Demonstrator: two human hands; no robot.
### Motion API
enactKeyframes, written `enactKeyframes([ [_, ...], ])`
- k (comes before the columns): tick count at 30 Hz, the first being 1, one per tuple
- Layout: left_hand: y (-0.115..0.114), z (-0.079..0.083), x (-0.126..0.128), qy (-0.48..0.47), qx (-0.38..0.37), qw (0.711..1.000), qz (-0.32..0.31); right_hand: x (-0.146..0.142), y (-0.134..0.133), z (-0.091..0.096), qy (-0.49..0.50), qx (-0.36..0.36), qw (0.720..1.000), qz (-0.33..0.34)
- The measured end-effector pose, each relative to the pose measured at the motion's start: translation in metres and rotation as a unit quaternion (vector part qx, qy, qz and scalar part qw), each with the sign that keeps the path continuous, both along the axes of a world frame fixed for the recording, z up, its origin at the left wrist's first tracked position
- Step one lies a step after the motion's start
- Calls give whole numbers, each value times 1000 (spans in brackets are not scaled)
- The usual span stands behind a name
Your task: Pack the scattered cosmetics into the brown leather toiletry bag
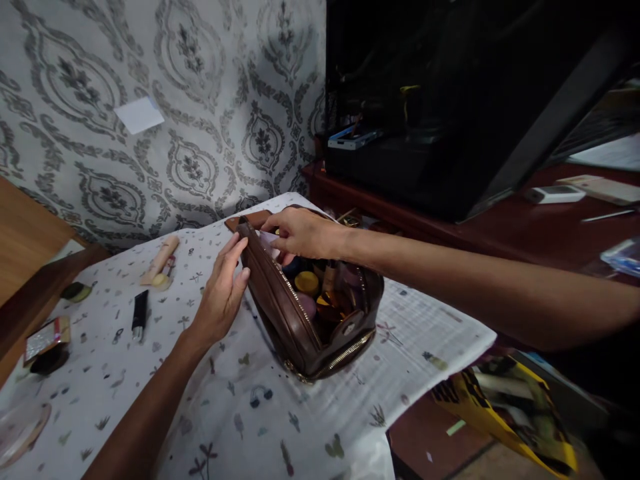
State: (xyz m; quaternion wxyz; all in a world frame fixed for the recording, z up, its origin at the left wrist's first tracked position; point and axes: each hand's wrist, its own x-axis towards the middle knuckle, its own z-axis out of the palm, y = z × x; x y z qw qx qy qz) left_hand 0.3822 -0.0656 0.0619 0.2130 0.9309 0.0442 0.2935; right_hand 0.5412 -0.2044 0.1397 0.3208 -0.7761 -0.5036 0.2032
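A brown leather cosmetic bag [280,293] stands unzipped on a white patterned cloth, with jars and bottles inside. Among them are a yellow-lidded jar [307,283] and an amber bottle [330,309]. My left hand [220,293] lies against the bag's left side, fingers stretched out and touching its upper edge, thumb apart. Inside the far end of the opening, my right hand [305,233] has its fingers curled at a pale lilac item [270,241], whose kind I cannot make out. Part of that item is hidden by the fingers and the bag's wall.
On the cloth [270,433] at left lie a beige tube [163,259], a black tube [140,313], a small round container [76,291] and a palette [46,339]. A large dark screen [430,100] stands behind at right. A yellow-and-black bag [510,413] sits below the cloth's right edge.
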Motion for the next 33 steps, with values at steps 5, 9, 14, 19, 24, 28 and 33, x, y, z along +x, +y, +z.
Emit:
enactKeyframes([
  [5,0,-1,-1,-9,5,1000,0,4,-4,-4,21,28,999,-7],
  [9,2,-2,0,-6,12,1000,-4,6,-7,-1,4,30,1000,5],
  [14,0,-1,-3,-4,12,1000,3,-6,-29,9,-149,85,985,-26],
  [19,-15,5,-17,-11,49,998,-37,-28,-82,3,-237,106,964,60],
  [24,-29,3,-26,-25,137,984,-110,-34,-125,-24,-231,70,959,151],
  [28,-29,-2,-27,-9,142,982,-121,-32,-139,-36,-202,57,966,148],
  [33,-29,-1,-26,-14,150,981,-119,-22,-130,-27,-257,76,957,113],
])
